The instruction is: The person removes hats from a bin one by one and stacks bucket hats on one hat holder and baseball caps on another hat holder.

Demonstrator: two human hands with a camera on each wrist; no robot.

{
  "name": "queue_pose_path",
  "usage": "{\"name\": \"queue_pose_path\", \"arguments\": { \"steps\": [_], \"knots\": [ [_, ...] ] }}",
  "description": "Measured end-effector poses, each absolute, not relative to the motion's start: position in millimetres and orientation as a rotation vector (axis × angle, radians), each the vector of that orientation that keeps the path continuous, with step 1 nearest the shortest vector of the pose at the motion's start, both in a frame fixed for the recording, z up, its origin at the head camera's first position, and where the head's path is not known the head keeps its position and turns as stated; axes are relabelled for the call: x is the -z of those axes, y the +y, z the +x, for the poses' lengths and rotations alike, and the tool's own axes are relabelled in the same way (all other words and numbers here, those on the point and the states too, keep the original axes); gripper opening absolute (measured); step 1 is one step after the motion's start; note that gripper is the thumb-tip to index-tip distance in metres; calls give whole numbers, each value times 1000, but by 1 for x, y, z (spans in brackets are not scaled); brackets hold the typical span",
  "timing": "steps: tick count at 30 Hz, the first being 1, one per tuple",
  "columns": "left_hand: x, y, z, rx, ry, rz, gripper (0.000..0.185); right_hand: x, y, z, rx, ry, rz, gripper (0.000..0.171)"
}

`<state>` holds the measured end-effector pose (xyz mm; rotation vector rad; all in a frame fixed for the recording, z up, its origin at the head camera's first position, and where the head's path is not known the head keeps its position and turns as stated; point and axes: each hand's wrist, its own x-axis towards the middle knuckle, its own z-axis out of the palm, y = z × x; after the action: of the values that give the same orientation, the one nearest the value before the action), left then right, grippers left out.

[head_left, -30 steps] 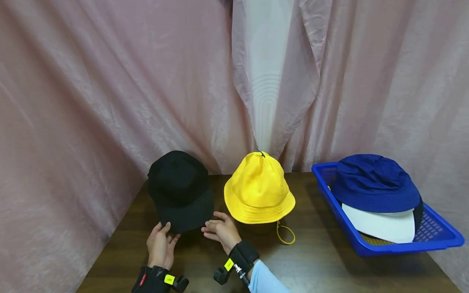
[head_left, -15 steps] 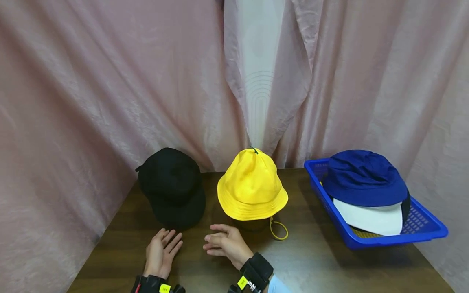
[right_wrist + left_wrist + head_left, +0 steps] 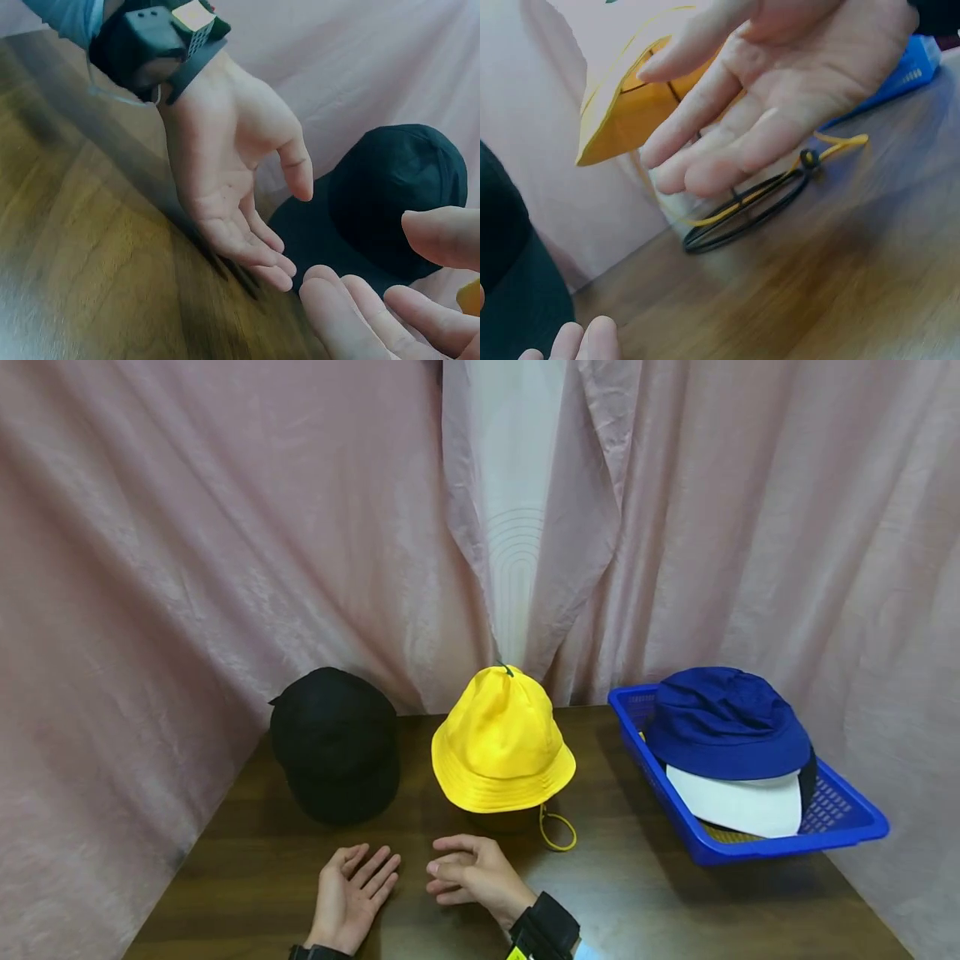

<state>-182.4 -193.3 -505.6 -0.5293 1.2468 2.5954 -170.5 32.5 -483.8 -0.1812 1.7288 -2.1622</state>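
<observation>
Pink curtain point(image 3: 225, 527) hides walls; hands' wrists (both) point(image 3: 408, 893) cut off.

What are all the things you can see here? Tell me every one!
black cap: one, black, table's left rear
yellow bucket hat: one, yellow, table's middle, on a stand
yellow cord: one, yellow, hanging under that hat
blue basket: one, blue, table's right
blue bucket hat: one, blue, top of basket pile
white brim: one, white, under it
table: one, brown wood
curtain: pink, behind
left hand: open, palm up, empty
right hand: relaxed, empty
</observation>
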Motion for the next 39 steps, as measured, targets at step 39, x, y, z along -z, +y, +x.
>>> {"name": "queue_pose_path", "arguments": {
  "steps": [39],
  "knots": [
    [511, -56, -170, -2476, 922, -332, 30, 462, 135, -152, 1912, 2428, -373, 24]
  ]
}}
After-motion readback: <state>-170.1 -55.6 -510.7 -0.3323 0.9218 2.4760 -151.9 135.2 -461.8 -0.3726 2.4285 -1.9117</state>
